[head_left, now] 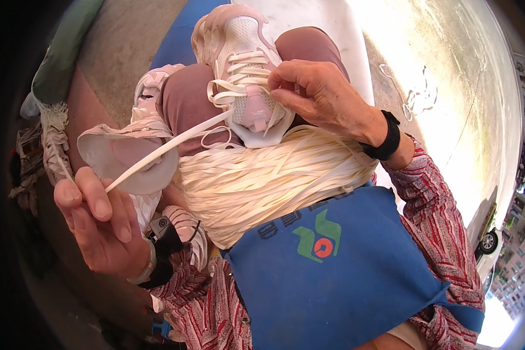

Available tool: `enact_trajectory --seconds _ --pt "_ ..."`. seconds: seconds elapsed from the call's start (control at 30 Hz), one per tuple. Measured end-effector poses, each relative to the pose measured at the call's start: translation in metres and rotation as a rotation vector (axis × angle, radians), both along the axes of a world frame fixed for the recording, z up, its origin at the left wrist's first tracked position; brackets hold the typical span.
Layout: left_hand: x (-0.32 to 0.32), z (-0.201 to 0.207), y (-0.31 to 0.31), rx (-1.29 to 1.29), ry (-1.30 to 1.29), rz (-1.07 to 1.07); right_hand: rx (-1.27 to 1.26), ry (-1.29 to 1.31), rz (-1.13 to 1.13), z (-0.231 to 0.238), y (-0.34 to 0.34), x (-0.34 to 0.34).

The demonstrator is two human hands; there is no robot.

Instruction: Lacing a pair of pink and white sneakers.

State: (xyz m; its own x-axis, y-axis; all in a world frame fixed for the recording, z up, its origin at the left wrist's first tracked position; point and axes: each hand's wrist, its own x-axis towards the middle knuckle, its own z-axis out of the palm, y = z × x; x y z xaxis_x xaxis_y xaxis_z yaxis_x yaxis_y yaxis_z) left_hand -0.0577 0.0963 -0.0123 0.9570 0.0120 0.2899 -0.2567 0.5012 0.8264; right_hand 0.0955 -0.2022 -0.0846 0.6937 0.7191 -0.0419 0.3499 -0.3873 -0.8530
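Note:
A pale pink and white sneaker (256,114) rests between my knees, its cream laces threaded across the front, with loose loops at its left side. My left hand (102,224) pinches a cream shoelace (175,143) and holds it stretched in a slanting line from the sneaker. At the sneaker's right edge, my right hand (326,96) is closed, thumb and forefinger against the lacing; what lies between them is hidden. A thick bundle of cream laces (274,181) lies across my lap, just below the sneaker.
More pink and white sneakers (137,149) are piled left of my knee. A blue apron (332,262) covers my lap. Loose laces (417,99) lie on the floor at right. At the far left hangs a bunch of whitish laces (53,134) beside a green roll (64,52).

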Motion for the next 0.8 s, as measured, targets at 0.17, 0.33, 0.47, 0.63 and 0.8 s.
enact_trajectory --seconds 0.17,0.33,0.47,0.63,0.8 --pt "-0.019 0.004 0.002 0.266 0.116 0.227 -0.039 -0.244 0.142 0.003 0.007 -0.004" --pt "-0.02 -0.014 -0.008 0.49 0.524 0.461 -0.029 -0.301 -0.023 0.0 0.007 -0.001" --pt "-0.01 -0.027 -0.036 0.625 0.713 0.328 -0.147 -0.469 -0.035 0.006 0.015 -0.008" --pt "0.037 -0.044 -0.067 0.736 0.548 0.263 -0.379 -0.605 -0.023 0.013 0.028 -0.015" --pt "0.06 -0.07 -0.076 1.063 0.362 0.277 -0.511 -0.644 0.014 0.021 0.041 -0.021"
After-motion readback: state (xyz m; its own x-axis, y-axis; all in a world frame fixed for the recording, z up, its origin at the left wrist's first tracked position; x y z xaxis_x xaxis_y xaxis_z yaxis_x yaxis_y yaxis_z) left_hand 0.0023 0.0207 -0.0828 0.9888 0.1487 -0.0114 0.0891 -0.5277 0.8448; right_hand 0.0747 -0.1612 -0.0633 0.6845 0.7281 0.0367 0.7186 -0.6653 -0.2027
